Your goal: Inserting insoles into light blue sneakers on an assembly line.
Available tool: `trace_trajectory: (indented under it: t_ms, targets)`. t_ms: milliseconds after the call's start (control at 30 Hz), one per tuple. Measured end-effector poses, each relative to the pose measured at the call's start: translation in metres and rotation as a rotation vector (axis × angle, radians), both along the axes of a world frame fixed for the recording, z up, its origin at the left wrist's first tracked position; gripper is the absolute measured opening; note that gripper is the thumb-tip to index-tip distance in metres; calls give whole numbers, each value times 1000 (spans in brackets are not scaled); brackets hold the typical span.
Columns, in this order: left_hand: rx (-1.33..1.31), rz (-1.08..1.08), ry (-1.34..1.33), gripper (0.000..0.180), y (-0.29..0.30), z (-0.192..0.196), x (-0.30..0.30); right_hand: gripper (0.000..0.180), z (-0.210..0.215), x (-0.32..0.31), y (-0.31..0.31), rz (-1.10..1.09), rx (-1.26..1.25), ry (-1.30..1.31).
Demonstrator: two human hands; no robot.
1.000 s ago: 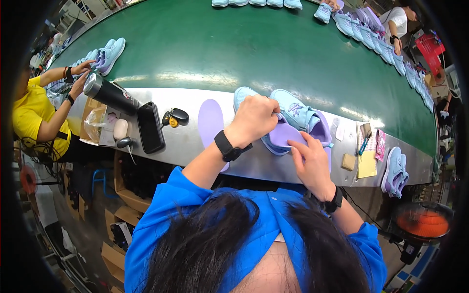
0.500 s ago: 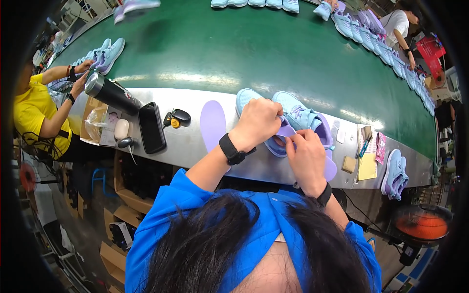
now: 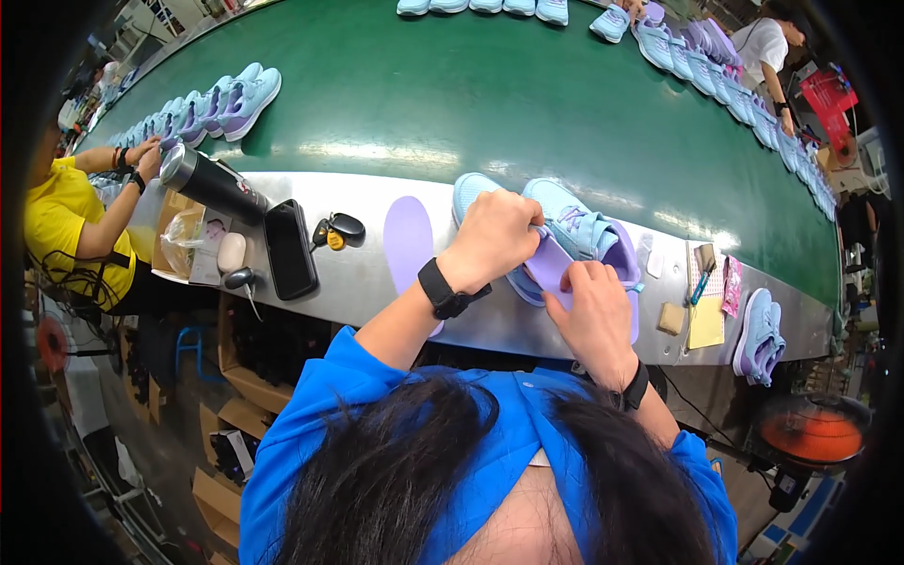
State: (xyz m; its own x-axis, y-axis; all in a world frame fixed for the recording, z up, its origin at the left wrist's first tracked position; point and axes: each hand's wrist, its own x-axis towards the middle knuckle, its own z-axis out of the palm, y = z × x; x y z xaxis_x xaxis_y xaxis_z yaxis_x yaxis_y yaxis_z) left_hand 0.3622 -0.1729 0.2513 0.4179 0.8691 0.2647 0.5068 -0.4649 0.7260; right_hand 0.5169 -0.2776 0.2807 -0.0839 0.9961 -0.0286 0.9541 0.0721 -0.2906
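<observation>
Your left hand (image 3: 494, 235) curls over the opening of a light-blue shoe (image 3: 474, 193) on the metal bench (image 3: 358, 282); its fingertips are hidden, so whether they clamp it cannot be told. Your right hand (image 3: 600, 309) pinches a purple insole (image 3: 546, 261), thumb and fingers together on its near end. That insole lies at the shoe's opening, between your hands. A matching shoe (image 3: 568, 212) stands just beside.

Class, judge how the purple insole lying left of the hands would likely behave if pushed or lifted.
The purple insole is probably light and bendy, as it looks thin. It seems unlikely to roll or tip, since it lies flat. A push may slide it easily over the smooth-looking metal worktop.
</observation>
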Motion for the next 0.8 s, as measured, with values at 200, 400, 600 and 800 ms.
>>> trace_trajectory:
  t_ms: [200,400,600,800]
  targets:
    - [19,-11,26,16,-2,2,3,16,-49,-10,29,122,317,207]
    - [-6,30,29,16,-3,1,2,31,-21,-14,22,115,180,86]
    - [47,47,73,16,-5,-1,4,34,1,6,1,22,33,-5]
    - [46,35,46,16,-5,-3,4,18,-24,10,7,77,251,131]
